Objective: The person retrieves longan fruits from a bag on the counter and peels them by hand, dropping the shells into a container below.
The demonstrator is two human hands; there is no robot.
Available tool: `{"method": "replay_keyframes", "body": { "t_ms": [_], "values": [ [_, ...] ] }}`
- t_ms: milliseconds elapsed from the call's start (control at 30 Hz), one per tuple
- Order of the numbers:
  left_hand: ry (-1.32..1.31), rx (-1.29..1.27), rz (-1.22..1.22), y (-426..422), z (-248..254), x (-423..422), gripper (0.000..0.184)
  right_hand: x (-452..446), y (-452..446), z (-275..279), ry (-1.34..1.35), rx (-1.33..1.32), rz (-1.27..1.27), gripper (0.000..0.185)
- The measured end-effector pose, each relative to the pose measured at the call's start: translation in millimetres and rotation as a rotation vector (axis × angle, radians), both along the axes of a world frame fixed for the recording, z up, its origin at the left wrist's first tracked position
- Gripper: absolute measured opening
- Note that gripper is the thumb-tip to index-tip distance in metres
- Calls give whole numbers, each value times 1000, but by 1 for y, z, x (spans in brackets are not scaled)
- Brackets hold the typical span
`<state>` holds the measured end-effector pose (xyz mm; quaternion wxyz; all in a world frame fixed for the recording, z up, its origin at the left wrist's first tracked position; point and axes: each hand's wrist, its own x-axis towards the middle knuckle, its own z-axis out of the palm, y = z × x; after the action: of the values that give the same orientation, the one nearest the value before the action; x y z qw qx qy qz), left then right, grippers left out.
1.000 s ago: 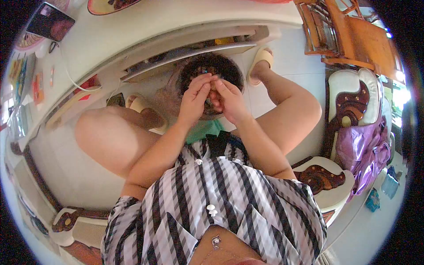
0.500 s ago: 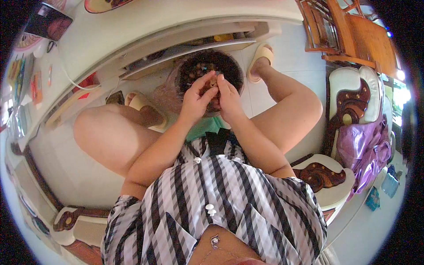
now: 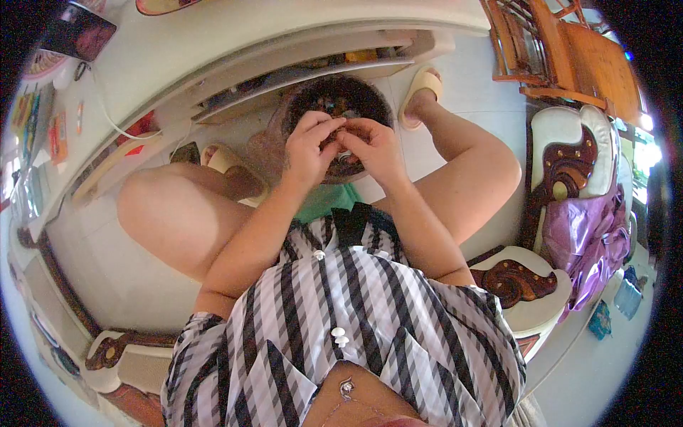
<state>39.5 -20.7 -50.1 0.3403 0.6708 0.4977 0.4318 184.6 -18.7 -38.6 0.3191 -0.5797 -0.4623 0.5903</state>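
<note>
My left hand [image 3: 310, 149] and my right hand [image 3: 374, 148] meet over a dark round bin [image 3: 295, 96]. Fingers and thumbs of both are closed and pinched together at the tips. Whatever they hold is small and mostly covered by the fingers, so its kind does not show. Inside the bin lies a jumble of small scraps [image 3: 329, 99], too blurred to name. A thin see-through plastic bag [image 3: 265, 149] hangs over the bin's left side. Below my wrists, a green cloth or bag [image 3: 327, 201] lies between my thighs.
A pale table [image 3: 284, 18] with an open drawer [image 3: 249, 96] stands in front. A dark phone or tablet [image 3: 89, 32] lies at its left. Wooden chairs [image 3: 590, 67] stand at the right, near a carved seat with purple cloth [image 3: 580, 242].
My hands have turned inward, and the fingertips now press closer together. The brownish piece visible between them before is now mostly hidden.
</note>
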Motion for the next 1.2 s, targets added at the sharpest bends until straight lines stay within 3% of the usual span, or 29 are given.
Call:
{"method": "replay_keyframes", "body": {
  "t_ms": [233, 367, 433, 567, 633, 733, 867, 967, 1067, 1200],
  "values": [
    [-133, -246, -49, 5, 8, -8, 23, 10, 6, 6, 334, -260, -84, 23],
    [-273, -321, -34, 5, -1, -9, 24, 10, 7, 5, 409, -324, -121, 23],
    [-478, -467, -11, 5, -1, -6, 26, 9, 7, 7, 392, -331, -151, 24],
    [-408, -481, -31, 4, -4, -3, 24, 8, 4, -1, 211, -203, -75, 24],
    [-264, -430, -10, 4, 0, -4, 22, 8, 4, 0, 212, -194, -50, 23],
    [-288, -494, -78, 6, -6, -9, 20, 10, 4, 2, 227, -185, 6, 22],
    [-528, -701, -83, 7, 0, -11, 18, 13, 7, 16, 111, -116, 151, 22],
    [-622, -751, -78, 7, 2, -9, 17, 12, 8, 15, 40, -133, 132, 23],
    [-759, -789, -80, 6, -4, -6, 19, 9, 3, 1, -97, 18, 60, 23],
    [-953, -872, -4, 4, -10, -3, 20, 6, 4, 3, -59, 82, 56, 24]
  ]
}}
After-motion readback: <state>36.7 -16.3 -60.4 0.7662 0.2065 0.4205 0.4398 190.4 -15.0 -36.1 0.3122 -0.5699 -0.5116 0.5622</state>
